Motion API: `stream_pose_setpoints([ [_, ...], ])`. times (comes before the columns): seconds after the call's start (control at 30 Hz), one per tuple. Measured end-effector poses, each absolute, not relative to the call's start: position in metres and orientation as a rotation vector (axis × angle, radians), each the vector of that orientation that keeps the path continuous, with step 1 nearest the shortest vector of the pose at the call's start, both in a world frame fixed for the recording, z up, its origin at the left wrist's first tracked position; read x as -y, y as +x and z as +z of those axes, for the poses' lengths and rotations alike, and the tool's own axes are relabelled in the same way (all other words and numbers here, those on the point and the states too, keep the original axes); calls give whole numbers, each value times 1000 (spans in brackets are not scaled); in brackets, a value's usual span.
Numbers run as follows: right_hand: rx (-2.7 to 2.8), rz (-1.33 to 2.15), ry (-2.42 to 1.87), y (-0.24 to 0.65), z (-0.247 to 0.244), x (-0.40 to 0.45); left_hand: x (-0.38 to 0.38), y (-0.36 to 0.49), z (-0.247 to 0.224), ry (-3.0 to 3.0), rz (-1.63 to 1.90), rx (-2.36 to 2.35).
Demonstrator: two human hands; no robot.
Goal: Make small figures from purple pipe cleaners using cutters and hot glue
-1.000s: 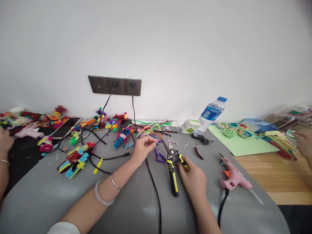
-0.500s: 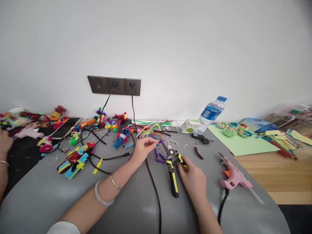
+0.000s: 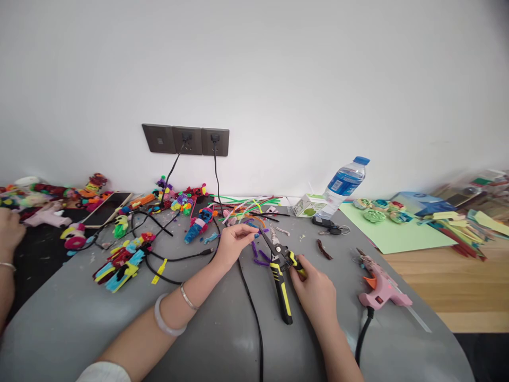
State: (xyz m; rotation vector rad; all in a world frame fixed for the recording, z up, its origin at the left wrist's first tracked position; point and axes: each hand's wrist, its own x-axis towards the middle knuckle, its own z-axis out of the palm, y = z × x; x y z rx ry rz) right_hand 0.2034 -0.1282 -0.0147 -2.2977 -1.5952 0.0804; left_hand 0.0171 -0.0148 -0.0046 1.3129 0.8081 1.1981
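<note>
My left hand (image 3: 235, 245) pinches a small purple piece (image 3: 263, 231) between thumb and forefinger, near the blade tips of the pliers. My right hand (image 3: 314, 286) is closed around one yellow-and-black handle of the pliers (image 3: 281, 286). The tool's handles are spread apart, and its other handle points down toward me over the grey table. Several short purple pieces (image 3: 260, 261) lie on the table just left of the jaws. A short white piece (image 3: 283, 231) and a dark brown twisted piece (image 3: 324, 249) lie to the right.
Colourful fuzzy figures (image 3: 123, 262), black cables (image 3: 251, 307) and a phone (image 3: 106, 209) are at the left. A water bottle (image 3: 345, 183) and small box (image 3: 310, 206) stand at the back. A pink glue gun (image 3: 384, 289) lies right. Another person's hand (image 3: 10, 231) shows at the far left.
The pliers' blades have shifted slightly, while both my hands stay nearly in place. The other person's hand at the far left has moved a little to the right.
</note>
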Motion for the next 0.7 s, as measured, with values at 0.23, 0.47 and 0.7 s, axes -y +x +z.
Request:
stream_pose_setpoints([
  [0.23, 1587, 39, -2283, 203, -16, 129, 15, 16, 0, 1290, 1174, -789],
  [0.47, 1594, 52, -2272, 204, -16, 129, 13, 17, -3, 1295, 1124, -756],
  [0.7, 1613, 81, -2267, 205, -17, 130, 15, 17, 1, 1223, 1084, -766],
])
